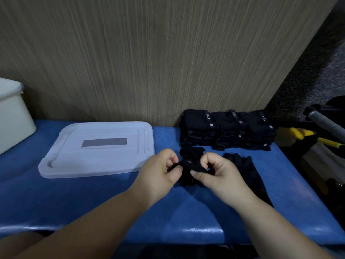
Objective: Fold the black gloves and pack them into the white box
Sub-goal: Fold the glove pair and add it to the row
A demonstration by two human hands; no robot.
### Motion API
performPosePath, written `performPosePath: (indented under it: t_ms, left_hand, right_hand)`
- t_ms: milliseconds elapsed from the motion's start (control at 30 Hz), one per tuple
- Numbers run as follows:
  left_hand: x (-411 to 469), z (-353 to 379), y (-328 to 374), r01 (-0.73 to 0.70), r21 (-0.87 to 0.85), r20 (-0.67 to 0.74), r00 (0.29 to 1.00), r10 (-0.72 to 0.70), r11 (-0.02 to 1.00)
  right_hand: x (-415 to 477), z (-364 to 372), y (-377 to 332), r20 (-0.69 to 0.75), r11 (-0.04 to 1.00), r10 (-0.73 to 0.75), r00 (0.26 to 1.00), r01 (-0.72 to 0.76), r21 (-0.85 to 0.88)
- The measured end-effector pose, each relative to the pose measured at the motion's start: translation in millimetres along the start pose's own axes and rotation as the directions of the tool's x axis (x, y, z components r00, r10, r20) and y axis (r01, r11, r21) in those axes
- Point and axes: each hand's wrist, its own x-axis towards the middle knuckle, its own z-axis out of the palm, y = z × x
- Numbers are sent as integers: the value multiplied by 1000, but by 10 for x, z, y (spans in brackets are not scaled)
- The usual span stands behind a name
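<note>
This is looking like a gym or equipment-room corner rather than a home — a blue padded bench [74,202] is standing against a wood-grain wall panel [149,53], stacked black gloves [225,128] are sitting at its far right, and beside them a grey-taped bar [325,122] is showing over speckled flooring [313,75].

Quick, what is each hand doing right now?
Left hand: fingers curled, pinching the black glove.
Right hand: fingers curled, pinching the same glove from its other side.
</note>
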Motion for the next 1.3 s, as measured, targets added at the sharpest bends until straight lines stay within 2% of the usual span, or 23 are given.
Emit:
performPosePath:
  t_ms: [167, 300, 400, 533, 600, 667, 833, 933, 1033, 1200, 1300]
  left_hand:
    - [-6, -12, -6, 24, 76, 8, 1000, -25, 997]
    - [-5, -24, 23, 90, 54, 10, 996, -91, 994]
    - [-28, -20, 70, 141, 24, 11, 990, -141, 990]
    - [-26, -67, 115, 168, -7, -15, 986, -168, 986]
    - [-21, -85, 144, 165, -27, -16, 986, -165, 986]
    - [-19, -77, 157, 167, -58, -6, 986, -168, 984]
    - [-15, -57, 162, 189, -113, 98, 979, -179, 975]
    - [-8, -72, 155, 257, -174, 217, 952, -217, 951]
    - [17, -101, 114, 367, -277, 252, 920, -301, 888]
    - [47, -147, 98, 443, -327, 345, 878, -331, 835]
    - [71, -104, 52, 500, -418, 347, 860, -375, 759]
  right_hand:
    - [12, 7, 30, 52, 999, 27, 998, -28, 22]
    - [24, 33, 37, 156, 994, 70, 985, -83, 78]
    - [33, 51, 25, 179, 982, 97, 979, -124, 146]
    - [5, 45, 19, 242, 983, 82, 967, -118, 138]
    - [-3, 53, 33, 208, 991, 104, 973, -119, 58]
    - [12, 62, 40, 112, 993, 111, 987, -114, 18]
    - [24, 8, 48, -89, 991, 120, 989, -113, 74]
    - [18, 16, 34, -161, 996, 36, 986, -48, -74]
    - [20, -12, 32, -136, 955, -106, 985, 62, -290]
    - [-12, -12, 13, 31, 904, -220, 975, 215, -370]
    - [-38, 20, 2, 79, 891, -226, 971, 239, -385]
